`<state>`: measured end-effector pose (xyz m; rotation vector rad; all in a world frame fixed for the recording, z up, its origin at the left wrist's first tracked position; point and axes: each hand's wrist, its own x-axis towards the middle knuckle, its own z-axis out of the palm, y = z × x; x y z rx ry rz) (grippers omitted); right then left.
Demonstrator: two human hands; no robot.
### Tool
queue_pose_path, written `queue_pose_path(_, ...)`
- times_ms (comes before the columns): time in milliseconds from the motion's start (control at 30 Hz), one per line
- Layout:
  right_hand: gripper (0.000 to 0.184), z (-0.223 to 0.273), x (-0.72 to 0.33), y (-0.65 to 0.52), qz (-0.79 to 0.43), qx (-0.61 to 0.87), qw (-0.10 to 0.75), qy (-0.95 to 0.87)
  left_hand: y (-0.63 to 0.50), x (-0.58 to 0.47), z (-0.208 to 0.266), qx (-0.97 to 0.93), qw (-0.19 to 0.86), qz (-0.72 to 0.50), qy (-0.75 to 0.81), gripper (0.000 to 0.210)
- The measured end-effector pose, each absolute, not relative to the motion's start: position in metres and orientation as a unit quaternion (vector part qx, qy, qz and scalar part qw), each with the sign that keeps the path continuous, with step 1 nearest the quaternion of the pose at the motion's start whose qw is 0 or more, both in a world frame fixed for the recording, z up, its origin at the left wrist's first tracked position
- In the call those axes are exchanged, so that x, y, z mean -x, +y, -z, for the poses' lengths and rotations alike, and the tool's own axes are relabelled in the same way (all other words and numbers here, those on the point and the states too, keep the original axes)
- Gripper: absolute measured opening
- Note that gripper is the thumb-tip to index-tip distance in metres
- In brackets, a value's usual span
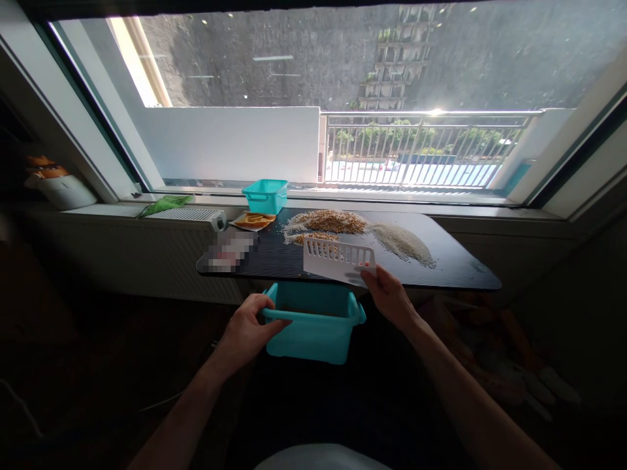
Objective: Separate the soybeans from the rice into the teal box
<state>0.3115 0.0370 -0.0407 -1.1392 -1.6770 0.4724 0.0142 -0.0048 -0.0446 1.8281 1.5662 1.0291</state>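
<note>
My left hand (251, 326) grips the left end of a turquoise plastic bin (308, 336), thumb over its near rim. The bin is just below the table's front edge, and its dim inside shows something brownish at the bottom. My right hand (390, 295) holds a flat white slotted plastic piece (337, 260) by its right end, over the table edge above the bin. Beyond the slotted piece lies a pile of corn kernels (337, 222), with some kernels in a smaller heap nearer to me. To their right spreads a pile of white rice (402, 243).
The dark table (460, 264) stands against a window. A second turquoise bin (267, 196) sits at its back left, beside an orange-and-white packet (253, 220) and a blurred-out item (232, 251). Left of it, a green cloth (167, 204) lies on a white radiator (147, 251).
</note>
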Motion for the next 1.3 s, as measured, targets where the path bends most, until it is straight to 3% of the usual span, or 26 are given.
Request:
queue_pose_path(667,0.036,0.046,-0.274,0.040,-0.250,0.435,0.498,-0.707,-0.009,0.016,0.042,-0.625,0.272,-0.359,0.638,0.030)
queue_pose_path(967,0.048,0.060,-0.329,0.022,-0.136,0.558,0.551,-0.605,-0.004,-0.009,0.046,-0.663,0.248,-0.377,0.597,0.028)
queue_pose_path(1300,0.051,0.042,-0.358,0.023,-0.056,0.614,0.534,-0.579,0.002,-0.032,0.050,-0.697,0.269,-0.352,0.564,0.028)
